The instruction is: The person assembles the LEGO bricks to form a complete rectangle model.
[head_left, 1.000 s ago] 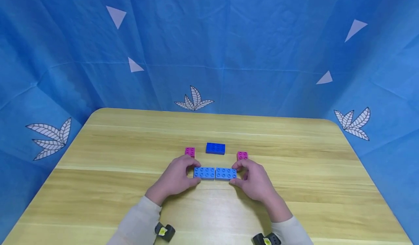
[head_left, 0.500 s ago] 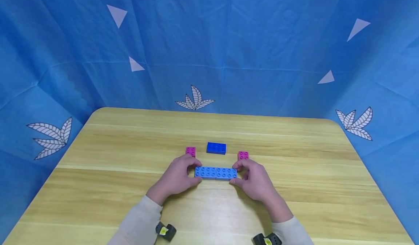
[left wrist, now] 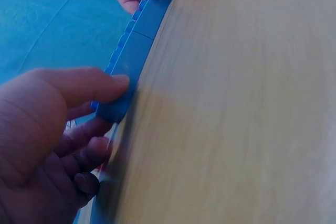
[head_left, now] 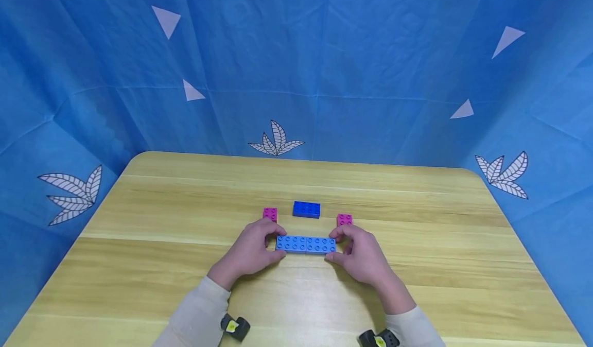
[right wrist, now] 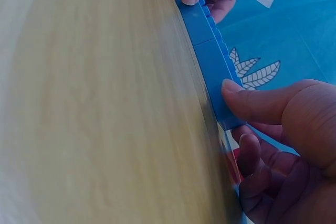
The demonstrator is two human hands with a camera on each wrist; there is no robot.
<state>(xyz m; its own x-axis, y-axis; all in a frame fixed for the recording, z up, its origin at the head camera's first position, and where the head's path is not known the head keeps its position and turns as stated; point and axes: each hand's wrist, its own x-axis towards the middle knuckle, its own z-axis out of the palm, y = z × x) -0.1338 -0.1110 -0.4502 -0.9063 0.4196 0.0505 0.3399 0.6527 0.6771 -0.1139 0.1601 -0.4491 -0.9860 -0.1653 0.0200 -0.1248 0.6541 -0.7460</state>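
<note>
Head view, near to far: left hand (head_left: 250, 249) and right hand (head_left: 363, 253) pinch outer ends of left light-blue brick (head_left: 291, 244) and right light-blue brick (head_left: 320, 245), thumbs on near side. Pair lies end to end on desk (head_left: 162, 218), studs up, thin seam between (visible in both wrist views). Best done, probably, with gentle, equal inward pressure, long sides flush; uneven push could skew joint. Beyond: right magenta brick (head_left: 345, 219), left magenta brick (head_left: 270, 213), dark blue brick (head_left: 307, 209); farthest, blue curtain (head_left: 296, 43).

Blue leaf-print curtain (head_left: 370, 69), pale wooden table (head_left: 162, 197)
</note>
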